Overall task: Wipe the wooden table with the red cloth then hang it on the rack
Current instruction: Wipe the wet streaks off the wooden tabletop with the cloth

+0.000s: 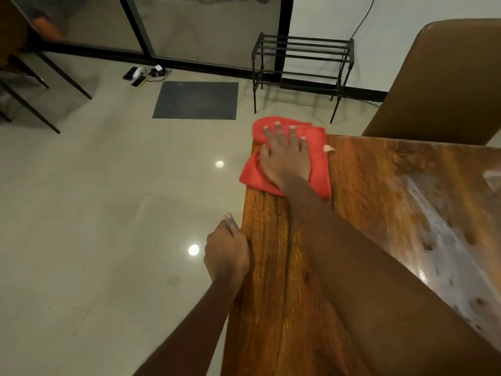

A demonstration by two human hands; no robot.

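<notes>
Left hand (pixel 227 249) nearest, curled onto the tabletop (pixel 379 213) edge, gripping it as a brace. Farther out, right hand (pixel 286 158) lies flat on the red cloth (pixel 319 176) at the far left corner, fingers (pixel 279 132) straight and spread, pressing, not gripping. Cloth looks soft, light, limp; likely best pinched at a bunched fold for the rack (pixel 302 59) on the floor beyond.

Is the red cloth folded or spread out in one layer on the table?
Folded: the red cloth shows doubled layers and a rounded fold at its far end, under the right hand at the wooden table corner.
</notes>
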